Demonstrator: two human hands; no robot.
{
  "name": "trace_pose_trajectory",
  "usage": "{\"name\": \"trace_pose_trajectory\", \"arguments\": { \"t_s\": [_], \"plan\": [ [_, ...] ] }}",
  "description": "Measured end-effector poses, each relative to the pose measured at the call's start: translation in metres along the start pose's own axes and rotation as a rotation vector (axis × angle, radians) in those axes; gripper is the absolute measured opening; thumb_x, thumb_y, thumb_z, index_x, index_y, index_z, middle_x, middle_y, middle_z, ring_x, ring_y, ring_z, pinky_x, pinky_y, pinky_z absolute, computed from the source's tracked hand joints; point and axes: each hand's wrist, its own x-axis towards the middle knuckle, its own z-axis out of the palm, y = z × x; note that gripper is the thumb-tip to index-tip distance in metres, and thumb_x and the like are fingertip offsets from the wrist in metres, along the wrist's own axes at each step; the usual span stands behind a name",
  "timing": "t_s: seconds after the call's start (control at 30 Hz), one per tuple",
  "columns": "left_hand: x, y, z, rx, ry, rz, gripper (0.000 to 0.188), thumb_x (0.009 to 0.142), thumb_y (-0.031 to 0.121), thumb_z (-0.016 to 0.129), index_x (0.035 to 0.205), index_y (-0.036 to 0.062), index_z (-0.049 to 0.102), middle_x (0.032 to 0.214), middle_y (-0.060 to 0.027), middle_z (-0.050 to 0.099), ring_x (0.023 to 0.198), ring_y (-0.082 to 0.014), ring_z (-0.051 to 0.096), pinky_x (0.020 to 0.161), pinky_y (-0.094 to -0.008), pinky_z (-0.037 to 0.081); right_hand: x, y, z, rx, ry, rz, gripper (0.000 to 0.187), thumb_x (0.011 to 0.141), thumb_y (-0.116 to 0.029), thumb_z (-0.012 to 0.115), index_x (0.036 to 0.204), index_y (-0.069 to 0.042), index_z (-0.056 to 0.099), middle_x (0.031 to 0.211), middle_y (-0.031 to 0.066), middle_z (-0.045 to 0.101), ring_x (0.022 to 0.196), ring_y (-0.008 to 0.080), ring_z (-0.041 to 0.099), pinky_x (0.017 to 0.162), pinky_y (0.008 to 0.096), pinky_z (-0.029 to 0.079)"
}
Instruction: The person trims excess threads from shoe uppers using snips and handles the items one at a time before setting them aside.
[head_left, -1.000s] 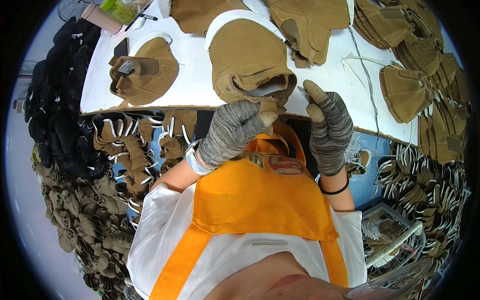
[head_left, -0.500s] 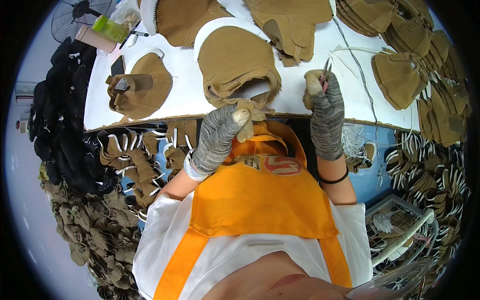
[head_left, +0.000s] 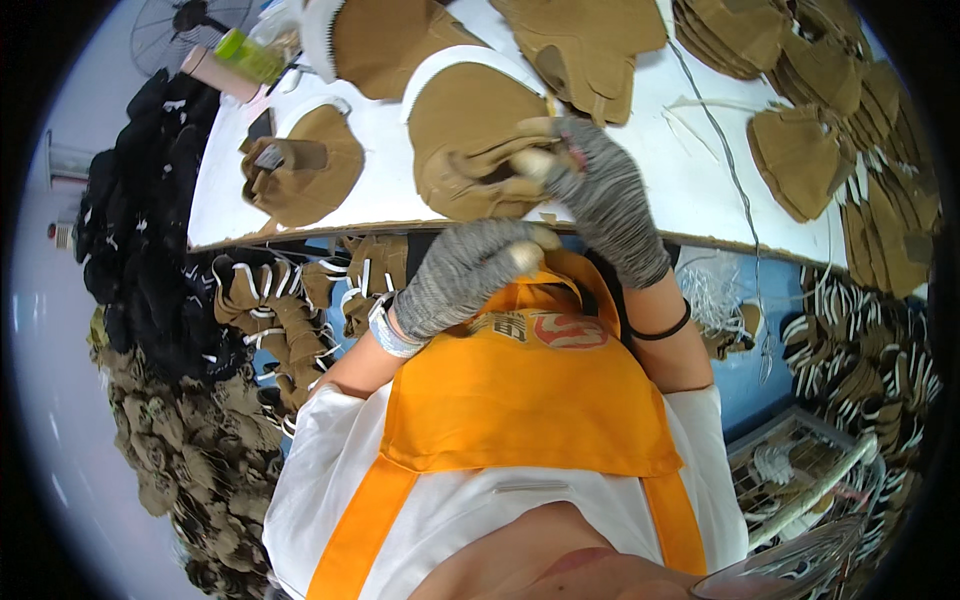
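A brown suede-like shoe upper (head_left: 470, 110) with a white curved edge lies on the white table in front of me. My right hand (head_left: 600, 195), in a grey knit glove with bare or pale-covered fingertips, is at the upper's near opening. Its fingers are closed and touch the folded rim, a little blurred. A bit of pink from the small thread snips (head_left: 577, 157) shows in that palm; their blades are hidden. Just below the table edge, my left hand (head_left: 475, 265), gloved alike, has its thumb and fingertips slightly apart, with nothing visible between them.
Another brown upper (head_left: 310, 165) lies at the left, with more pieces (head_left: 580, 50) at the back. Stacked uppers (head_left: 800, 160) fill the right side, beside a grey cord (head_left: 715, 125). A green-lidded cup (head_left: 250, 57) stands back left. Black and brown piles (head_left: 200, 440) flank the table.
My right hand has moved left from beside the upper onto its opening, the snips turning out of sight. My left hand has come off the rim and shifted slightly down and right.
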Motion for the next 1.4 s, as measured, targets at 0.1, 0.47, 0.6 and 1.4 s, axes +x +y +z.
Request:
{"name": "trace_pose_trajectory", "arguments": {
  "t_s": [0.1, 0.47, 0.6, 1.4],
  "plan": [
    [-0.013, -0.015, -0.004, 0.01, 0.01, -0.062, 0.031, 0.095, 0.028, 0.058, 0.113, 0.0027, 0.065, 0.098, -0.006, 0.066, 0.089, -0.0135, 0.061, 0.083, -0.0267, 0.049, -0.001, 0.02, -0.017, 0.053, 0.097, 0.271, 0.023, 0.089, -0.02, 0.063, 0.104, -0.002, 0.064, 0.097, 0.0094, 0.065, 0.075, 0.0186, 0.064, 0.065, 0.0263, 0.053],
    [0.0, 0.023, -0.008, -1.107, 0.099, 0.05, 0.08, 0.088, 0.058, 0.053, 0.139, 0.0002, 0.036, 0.142, -0.0163, 0.042, 0.132, -0.0292, 0.04, 0.113, -0.0414, 0.028, -0.015, -0.016, -0.044, 0.739, 0.272, 0.585, 0.024, 0.089, -0.024, 0.066, 0.1, -0.003, 0.063, 0.071, 0.0002, 0.057, 0.054, 0.0064, 0.047, 0.047, 0.02, 0.033],
    [0.012, 0.051, 0.001, -1.168, -0.003, -0.015, 0.063, 0.096, 0.042, 0.05, 0.138, -0.0025, 0.037, 0.139, -0.0182, 0.045, 0.128, -0.0294, 0.045, 0.11, -0.0422, 0.034, -0.023, -0.006, -0.046, 1.003, 0.29, 0.591, 0.024, 0.091, -0.024, 0.062, 0.101, -0.003, 0.061, 0.071, 0.0011, 0.054, 0.054, 0.0083, 0.047, 0.045, 0.0212, 0.035],
    [0.006, 0.042, 0.033, -0.589, 0.343, 0.108, 0.065, 0.096, 0.053, 0.043, 0.131, -0.0014, 0.044, 0.116, -0.0148, 0.06, 0.096, -0.0218, 0.063, 0.075, -0.0297, 0.053, -0.051, -0.071, -0.024, 0.295, 0.419, 0.134, 0.023, 0.082, -0.001, 0.064, 0.102, -0.003, 0.053, 0.088, 0.0016, 0.054, 0.073, 0.0101, 0.052, 0.069, 0.0217, 0.047]
  ]
}}
